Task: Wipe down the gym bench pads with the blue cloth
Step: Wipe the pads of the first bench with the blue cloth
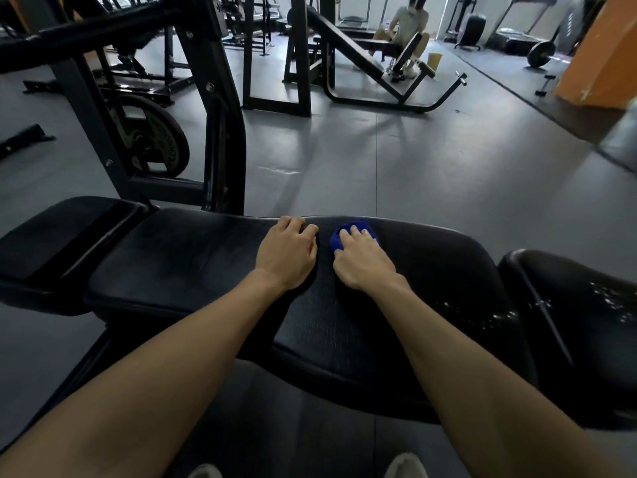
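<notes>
The right hand [362,260] presses the blue cloth [348,232] flat onto the middle pad [206,257] of the surface, its fingers spread over the wad and lightly curled into it, so the cloth shows only at 12 and 10 o'clock from the knuckles, close to the pad's far edge. The left hand [287,253] rests just beside it at 9 o'clock, apart from the cloth, fingers loosely bent over the far edge and holding nothing; it looks to be bracing. The pad's long axis runs from 9 to 3 o'clock across the view, so most unwiped length probably lies either side of the cloth. At 3 o'clock the next pad [568,305] sits across a narrow gap, with pale flecks, perhaps droplets or wear, on it. At 9 o'clock a smaller end pad [58,236] adjoins. The right hand is the only one on the cloth, so a sideways stroke toward 3 o'clock seems the easiest reach.
</notes>
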`<state>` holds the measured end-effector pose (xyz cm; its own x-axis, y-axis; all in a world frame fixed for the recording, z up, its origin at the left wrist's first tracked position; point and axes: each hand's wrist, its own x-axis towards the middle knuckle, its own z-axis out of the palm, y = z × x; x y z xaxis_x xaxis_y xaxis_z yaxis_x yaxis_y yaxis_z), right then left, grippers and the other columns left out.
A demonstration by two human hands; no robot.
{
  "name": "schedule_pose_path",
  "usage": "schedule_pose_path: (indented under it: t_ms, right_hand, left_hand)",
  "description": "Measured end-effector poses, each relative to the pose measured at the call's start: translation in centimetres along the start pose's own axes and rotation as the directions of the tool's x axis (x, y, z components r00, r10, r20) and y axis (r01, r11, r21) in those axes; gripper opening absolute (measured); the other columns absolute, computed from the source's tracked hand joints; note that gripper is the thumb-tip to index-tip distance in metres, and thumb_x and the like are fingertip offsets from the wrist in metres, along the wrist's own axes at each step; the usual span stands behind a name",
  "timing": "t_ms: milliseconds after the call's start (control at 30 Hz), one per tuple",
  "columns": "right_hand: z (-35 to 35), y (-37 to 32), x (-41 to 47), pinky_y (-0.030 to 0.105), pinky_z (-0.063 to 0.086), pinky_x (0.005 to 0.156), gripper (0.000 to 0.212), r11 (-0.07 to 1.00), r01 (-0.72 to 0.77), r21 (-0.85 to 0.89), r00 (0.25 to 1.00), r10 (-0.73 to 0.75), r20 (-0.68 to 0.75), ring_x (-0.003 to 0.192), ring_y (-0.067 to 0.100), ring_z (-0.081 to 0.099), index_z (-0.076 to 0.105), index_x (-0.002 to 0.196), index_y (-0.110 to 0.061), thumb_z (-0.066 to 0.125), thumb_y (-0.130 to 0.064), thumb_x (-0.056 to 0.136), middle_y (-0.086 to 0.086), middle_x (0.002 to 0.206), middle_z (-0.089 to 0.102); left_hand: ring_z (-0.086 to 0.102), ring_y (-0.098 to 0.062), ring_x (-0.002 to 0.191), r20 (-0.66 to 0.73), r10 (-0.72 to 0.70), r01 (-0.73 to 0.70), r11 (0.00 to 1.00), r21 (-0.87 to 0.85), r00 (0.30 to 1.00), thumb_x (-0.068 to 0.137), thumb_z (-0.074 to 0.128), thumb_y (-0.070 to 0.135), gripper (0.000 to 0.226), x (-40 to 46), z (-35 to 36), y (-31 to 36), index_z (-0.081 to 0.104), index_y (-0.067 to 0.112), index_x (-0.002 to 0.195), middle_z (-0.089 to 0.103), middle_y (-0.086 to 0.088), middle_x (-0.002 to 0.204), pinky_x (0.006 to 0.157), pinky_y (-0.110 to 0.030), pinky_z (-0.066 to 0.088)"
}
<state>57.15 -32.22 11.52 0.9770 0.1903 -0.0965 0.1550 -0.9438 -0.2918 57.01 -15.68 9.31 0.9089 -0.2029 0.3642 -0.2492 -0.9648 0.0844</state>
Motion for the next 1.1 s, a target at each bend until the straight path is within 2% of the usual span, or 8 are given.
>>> schedule_pose_path:
  t_ms: [167, 333, 467, 800, 867, 967, 1033, 1100]
  right_hand:
    - [1.3, -1.4, -5.2, 0.040, 0.004, 0.125, 0.059, 1.000, 0.028, 0.007, 1.000, -0.028, 0.001, 0.155, 0.025, 0.003, 0.014, 0.161, -0.015, 0.031, -0.031, 0.106, 0.006, 0.169, 0.006]
    - [2.3, -2.4, -9.4, 0.038, 0.004, 0.126, 0.058, 0.997, 0.071, 0.025, 0.997, -0.070, -0.028, 0.155, 0.022, 0.002, 0.014, 0.161, -0.017, 0.031, -0.031, 0.107, 0.004, 0.169, 0.006]
    - [3.0, -2.6, -12.8, 0.038, 0.005, 0.127, 0.057, 0.993, 0.107, 0.039, 0.993, -0.105, -0.062, 0.155, 0.020, 0.004, 0.018, 0.160, -0.018, 0.032, -0.032, 0.107, 0.003, 0.168, 0.010]
    - [5.5, 0.0, -21.2, 0.038, 0.032, 0.120, 0.044, 0.982, 0.169, -0.086, 0.900, -0.190, -0.392, 0.141, 0.020, 0.044, 0.052, 0.142, -0.019, 0.048, -0.037, 0.102, 0.003, 0.147, 0.054]
    - [5.5, 2.2, -22.6, 0.040, 0.035, 0.118, 0.043, 0.988, 0.110, -0.109, 0.882, -0.148, -0.447, 0.137, 0.021, 0.049, 0.056, 0.137, -0.017, 0.049, -0.037, 0.100, 0.004, 0.142, 0.058]
    - [5.5, 5.9, -24.5, 0.041, 0.032, 0.119, 0.044, 0.995, -0.081, -0.064, 0.831, 0.032, -0.556, 0.135, 0.024, 0.050, 0.061, 0.133, -0.014, 0.046, -0.036, 0.097, 0.007, 0.139, 0.061]
    - [5.7, 5.7, -24.3, 0.043, 0.031, 0.120, 0.047, 0.981, -0.195, -0.001, 0.794, 0.157, -0.588, 0.135, 0.026, 0.051, 0.063, 0.131, -0.011, 0.044, -0.034, 0.095, 0.010, 0.137, 0.062]
    - [6.3, 3.2, -23.0, 0.046, 0.035, 0.117, 0.047, 0.974, -0.225, 0.040, 0.792, 0.206, -0.575, 0.134, 0.030, 0.052, 0.064, 0.130, -0.010, 0.044, -0.033, 0.094, 0.011, 0.136, 0.062]
  left_hand:
    - [0.058, -0.037, 0.110, 0.011, -0.010, 0.011, 1.000, -0.019, 1.000, 0.100, 0.052, 0.021, 0.030, -1.2, -1.0, 0.3, 0.068, 0.010, 0.122, 0.067, -0.016, 0.119, 0.091, -0.047, 0.052]
    - [0.052, -0.033, 0.125, 0.021, -0.008, 0.010, 0.995, -0.097, 1.000, 0.104, 0.048, 0.022, 0.036, -3.6, -2.5, 0.8, 0.063, 0.013, 0.135, 0.061, -0.011, 0.135, 0.100, -0.046, 0.049]
    - [0.050, -0.030, 0.128, -0.007, -0.020, 0.018, 0.987, -0.160, 1.000, 0.104, 0.048, 0.021, 0.036, -5.9, -3.8, 1.8, 0.062, 0.013, 0.136, 0.060, -0.008, 0.136, 0.103, -0.044, 0.047]
    - [0.051, -0.025, 0.129, -0.067, 0.058, -0.072, 0.970, -0.230, 0.996, 0.104, 0.050, 0.021, 0.035, -10.1, -4.4, 6.5, 0.061, 0.012, 0.136, 0.060, -0.005, 0.136, 0.105, -0.039, 0.046]
    - [0.053, -0.027, 0.127, -0.066, 0.083, -0.097, 0.967, -0.235, 0.994, 0.103, 0.051, 0.021, 0.035, -10.4, -4.1, 7.7, 0.063, 0.011, 0.134, 0.061, -0.007, 0.134, 0.106, -0.040, 0.046]
    - [0.051, -0.028, 0.130, -0.036, 0.084, -0.090, 0.970, -0.225, 0.996, 0.104, 0.049, 0.024, 0.037, -10.8, -3.4, 8.6, 0.062, 0.010, 0.135, 0.060, -0.008, 0.137, 0.109, -0.040, 0.043]
    - [0.046, -0.026, 0.136, 0.010, 0.066, -0.062, 0.971, -0.230, 0.998, 0.106, 0.044, 0.028, 0.039, -11.2, -2.8, 8.6, 0.059, 0.013, 0.139, 0.055, -0.005, 0.144, 0.111, -0.039, 0.039]
    - [0.043, -0.024, 0.138, 0.039, 0.048, -0.038, 0.972, -0.233, 0.998, 0.107, 0.041, 0.029, 0.040, -11.2, -2.7, 8.3, 0.058, 0.015, 0.140, 0.053, -0.003, 0.146, 0.112, -0.039, 0.038]
